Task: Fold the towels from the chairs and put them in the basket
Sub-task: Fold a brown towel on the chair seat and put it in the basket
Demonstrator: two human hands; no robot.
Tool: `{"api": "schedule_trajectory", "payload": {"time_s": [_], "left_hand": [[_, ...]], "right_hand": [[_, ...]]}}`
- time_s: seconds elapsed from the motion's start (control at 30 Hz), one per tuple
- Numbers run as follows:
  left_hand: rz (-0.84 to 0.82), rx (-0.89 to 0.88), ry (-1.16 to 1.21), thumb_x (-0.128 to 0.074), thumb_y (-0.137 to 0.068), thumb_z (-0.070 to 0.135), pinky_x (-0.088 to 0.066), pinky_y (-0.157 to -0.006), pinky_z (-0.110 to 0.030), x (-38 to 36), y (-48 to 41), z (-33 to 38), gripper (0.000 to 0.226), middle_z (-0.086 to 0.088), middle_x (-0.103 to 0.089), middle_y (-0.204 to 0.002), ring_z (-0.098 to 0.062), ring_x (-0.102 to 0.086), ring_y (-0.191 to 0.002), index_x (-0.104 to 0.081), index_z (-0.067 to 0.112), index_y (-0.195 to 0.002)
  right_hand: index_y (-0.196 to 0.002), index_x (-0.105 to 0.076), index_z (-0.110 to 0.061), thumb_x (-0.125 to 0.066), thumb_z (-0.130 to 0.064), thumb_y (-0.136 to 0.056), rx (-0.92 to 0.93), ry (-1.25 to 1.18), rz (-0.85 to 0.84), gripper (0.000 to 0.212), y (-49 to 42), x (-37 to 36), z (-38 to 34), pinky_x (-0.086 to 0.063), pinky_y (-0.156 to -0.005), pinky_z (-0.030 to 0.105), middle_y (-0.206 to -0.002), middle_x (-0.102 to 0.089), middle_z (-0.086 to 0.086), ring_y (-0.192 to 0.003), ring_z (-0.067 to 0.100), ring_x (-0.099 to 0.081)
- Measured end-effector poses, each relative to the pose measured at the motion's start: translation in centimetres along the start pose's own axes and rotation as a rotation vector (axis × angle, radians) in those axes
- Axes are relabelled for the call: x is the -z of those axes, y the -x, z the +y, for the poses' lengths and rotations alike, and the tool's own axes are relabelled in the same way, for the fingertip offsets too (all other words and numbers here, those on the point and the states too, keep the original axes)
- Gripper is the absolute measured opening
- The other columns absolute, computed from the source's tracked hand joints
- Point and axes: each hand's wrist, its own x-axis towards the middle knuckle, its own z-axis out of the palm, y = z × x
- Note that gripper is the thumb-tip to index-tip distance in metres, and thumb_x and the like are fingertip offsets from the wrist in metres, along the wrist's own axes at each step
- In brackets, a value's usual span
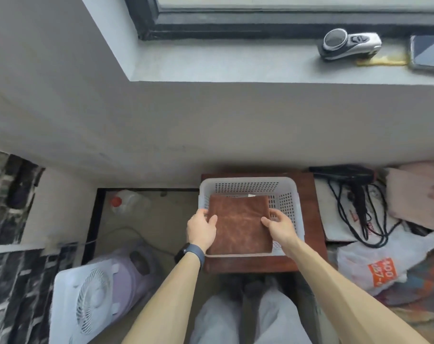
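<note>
One folded rust-brown terry towel (239,224) lay inside the white perforated plastic basket (250,186). The left hand (202,228) and right hand (280,225) pinched its side edges. Advised: lower it flat, release both sides together, keep folds square.

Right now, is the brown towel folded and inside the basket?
Folded and in: the brown towel lies as a flat rectangle within the white basket's walls, both hands at its side edges.
</note>
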Motion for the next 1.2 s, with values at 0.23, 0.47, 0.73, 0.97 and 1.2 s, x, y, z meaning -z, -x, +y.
{"api": "schedule_trajectory", "payload": {"time_s": [0.23, 0.47, 0.73, 0.97, 1.2], "left_hand": [[0.116, -0.076, -0.466, -0.051, -0.100, 0.042, -0.051, -0.084, -0.037, -1.5, -1.4, 1.2, 0.037, -0.006, -0.067, -0.122, -0.030, -0.065, -0.109, -0.056, 0.022, -0.131], [0.147, -0.097, -0.645, -0.048, -0.101, 0.044, -0.053, -0.076, -0.037, -2.4, -2.3, 1.6, 0.037, -0.006, -0.070, -0.113, -0.031, -0.069, -0.099, -0.051, 0.021, -0.130], [0.205, -0.499, -0.655, -0.053, -0.094, 0.034, -0.052, -0.084, -0.041, -4.8, -1.3, -0.9, 0.050, -0.009, -0.050, -0.134, -0.030, -0.059, -0.109, -0.045, 0.018, -0.140], [0.114, -0.528, -0.661, -0.029, -0.102, 0.036, -0.002, -0.123, -0.043, -9.3, -3.5, -2.2, 0.060, -0.005, -0.004, -0.166, -0.023, -0.001, -0.153, -0.014, 0.019, -0.158], [0.127, -0.469, -0.748, -0.020, -0.103, 0.043, 0.008, -0.122, -0.043, -11.4, -6.1, -3.8, 0.061, -0.003, 0.004, -0.166, -0.019, 0.009, -0.152, -0.003, 0.024, -0.158]], "right_hand": [[-0.135, -0.057, -0.017, -0.063, -0.022, -0.097, -0.030, 0.063, 0.010, 0.039, -4.1, -0.9, 1.6, -0.054, -0.099, 0.044, -0.125, -0.066, 0.004, -0.110, 0.024, -0.066], [-0.134, -0.057, -0.020, -0.062, -0.026, -0.098, -0.052, 0.047, 0.018, 0.038, -5.9, -1.5, 2.5, -0.053, -0.102, 0.047, -0.127, -0.066, 0.005, -0.114, 0.026, -0.064], [-0.136, -0.052, -0.022, -0.058, -0.037, -0.096, 0.242, 0.291, 0.296, 0.043, -3.4, -1.8, 2.1, -0.040, -0.106, 0.037, -0.135, -0.053, 0.003, -0.125, 0.020, -0.050], [-0.157, -0.027, -0.023, -0.033, -0.040, -0.104, 0.752, 0.979, 0.162, 0.057, -5.2, -5.5, 4.1, -0.012, -0.125, 0.049, -0.167, -0.015, 0.004, -0.155, 0.021, -0.007], [-0.160, -0.015, -0.022, -0.024, -0.043, -0.105, 0.702, 1.068, 0.132, 0.060, -8.5, -5.9, 6.0, -0.004, -0.125, 0.053, -0.169, -0.003, 0.001, -0.155, 0.018, 0.007]]}}
